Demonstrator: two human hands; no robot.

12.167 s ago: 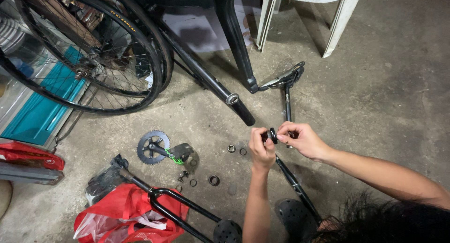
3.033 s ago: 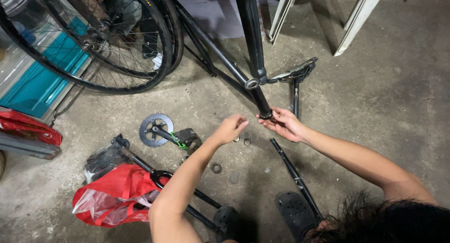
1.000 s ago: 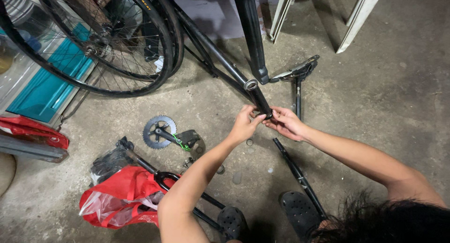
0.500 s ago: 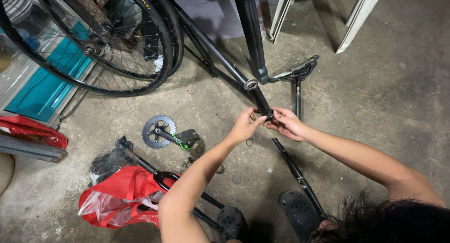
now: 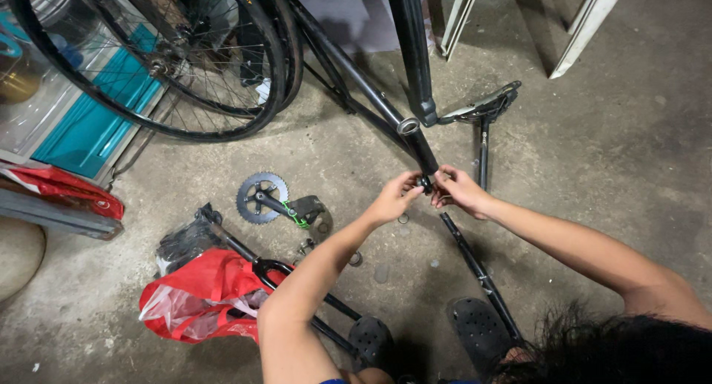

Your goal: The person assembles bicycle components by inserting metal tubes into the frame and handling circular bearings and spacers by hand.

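Left hand [image 5: 395, 198] and right hand [image 5: 458, 191], both pinched on a small black fitting [image 5: 426, 182] at the frame tube's [image 5: 424, 151] lower end above the floor [image 5: 593, 161]; probably hard, light, best gripped by its rim.

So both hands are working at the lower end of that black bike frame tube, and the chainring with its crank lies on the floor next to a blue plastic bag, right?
Not quite: the plastic bag is red, not blue, as the head view shows. The rest holds: the left hand and right hand meet at the lower end of the black frame tube, and the chainring with its crank lies on the concrete floor nearby.
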